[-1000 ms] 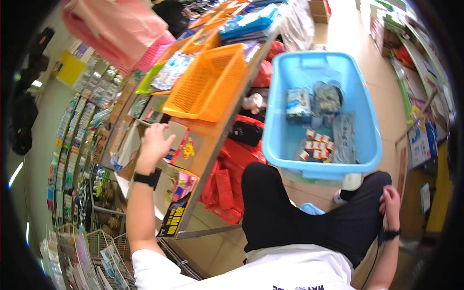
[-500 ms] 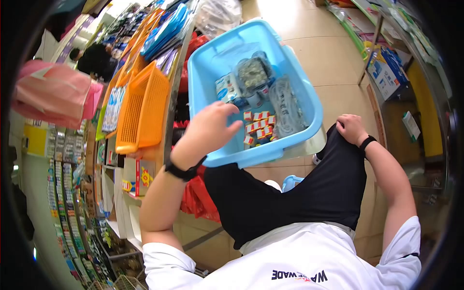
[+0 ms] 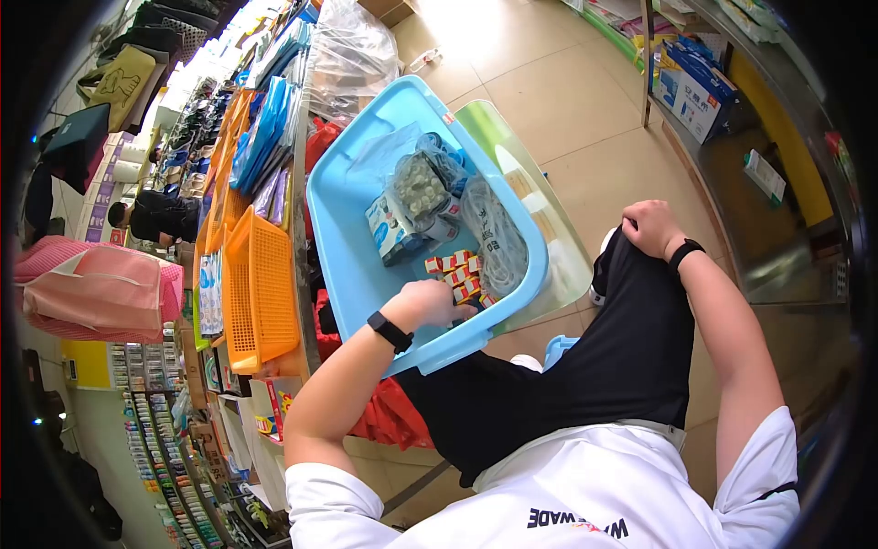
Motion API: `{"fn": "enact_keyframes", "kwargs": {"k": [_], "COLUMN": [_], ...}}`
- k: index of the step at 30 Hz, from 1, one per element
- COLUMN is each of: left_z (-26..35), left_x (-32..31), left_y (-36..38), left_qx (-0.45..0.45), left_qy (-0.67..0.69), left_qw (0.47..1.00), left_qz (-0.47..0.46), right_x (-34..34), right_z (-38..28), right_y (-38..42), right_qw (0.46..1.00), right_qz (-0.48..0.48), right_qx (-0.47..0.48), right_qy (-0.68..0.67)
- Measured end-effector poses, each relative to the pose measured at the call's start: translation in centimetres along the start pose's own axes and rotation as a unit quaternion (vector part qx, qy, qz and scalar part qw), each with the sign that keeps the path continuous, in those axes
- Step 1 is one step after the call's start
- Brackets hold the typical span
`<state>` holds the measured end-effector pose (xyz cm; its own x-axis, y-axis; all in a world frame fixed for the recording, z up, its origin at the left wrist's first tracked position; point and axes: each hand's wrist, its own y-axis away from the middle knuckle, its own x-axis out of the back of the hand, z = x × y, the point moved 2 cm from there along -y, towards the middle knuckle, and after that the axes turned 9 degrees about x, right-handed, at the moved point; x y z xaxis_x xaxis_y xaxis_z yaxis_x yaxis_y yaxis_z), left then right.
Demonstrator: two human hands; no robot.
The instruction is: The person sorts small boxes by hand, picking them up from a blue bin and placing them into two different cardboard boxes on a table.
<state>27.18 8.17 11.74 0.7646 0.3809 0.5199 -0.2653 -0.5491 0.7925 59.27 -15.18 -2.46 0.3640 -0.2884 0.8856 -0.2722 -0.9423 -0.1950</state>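
Observation:
My left hand [image 3: 428, 306] is inside the near-left part of a blue plastic bin [image 3: 535, 265], beside several small red, yellow and white boxes [image 3: 462, 273]. Its thumb side points right, while the other fingertips are hidden below the hand, so any grip cannot be made out. A blue-and-white packet [image 3: 390, 229], a clear bag of small round items [image 3: 419, 188] and a clear bag with a coiled cord-like item [image 3: 494, 240] also lie in the bin. My right hand [image 3: 652, 229] rests on my right knee, fingers draped over the black trousers, holding nothing.
Left of the bin stand orange baskets [image 3: 261, 293] and blue packaged goods [image 3: 270, 128] on a shelf. A red bag [image 3: 393, 416] hangs below. A green-and-white board [image 3: 558, 242] lies under the bin's right side. Shelving with a blue-and-white box [image 3: 690, 96] is at right. A person in black [image 3: 165, 215] is far left.
My left hand has moved down into the bin, closer to the small boxes. The view has shifted, so the bin appears further left and more tilted. My right hand stays on the knee.

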Motion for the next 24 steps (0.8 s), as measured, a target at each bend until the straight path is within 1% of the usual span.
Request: {"fn": "enact_keyframes", "kwargs": {"k": [2,7,9,13,19,22,24], "left_z": [0.1,-0.3,-0.2,-0.2,-0.5,-1.3,-2.8], "left_x": [-1.1,-2.4,-2.5,-2.5,-1.5,-0.5,0.5], "left_y": [-1.1,-2.3,-2.6,-2.5,-1.5,0.6,3.3], "left_qx": [-0.008,-0.009,-0.005,0.002,-0.008,-0.01,0.012], "left_qy": [-0.03,-0.057,-0.045,-0.026,-0.062,-0.047,-0.009], "left_qw": [0.999,0.998,0.999,1.0,0.998,0.999,0.997], "left_qz": [-0.007,-0.006,-0.017,-0.005,-0.006,0.011,0.075], "right_x": [0.1,0.3,0.2,0.1,-0.1,-0.1,-0.1], "right_z": [0.4,0.4,0.3,-0.1,-0.7,-1.0,-1.3], "right_y": [0.1,0.3,0.0,-0.5,-0.9,-0.9,-1.2], "right_qw": [1.0,0.999,0.999,1.0,1.0,1.0,1.0], "right_qz": [-0.003,-0.006,0.003,-0.004,-0.015,-0.015,-0.015], "right_qx": [-0.003,-0.017,-0.012,-0.006,-0.011,0.005,0.002], "right_qy": [-0.005,-0.026,-0.032,-0.017,-0.01,-0.004,0.001]}}
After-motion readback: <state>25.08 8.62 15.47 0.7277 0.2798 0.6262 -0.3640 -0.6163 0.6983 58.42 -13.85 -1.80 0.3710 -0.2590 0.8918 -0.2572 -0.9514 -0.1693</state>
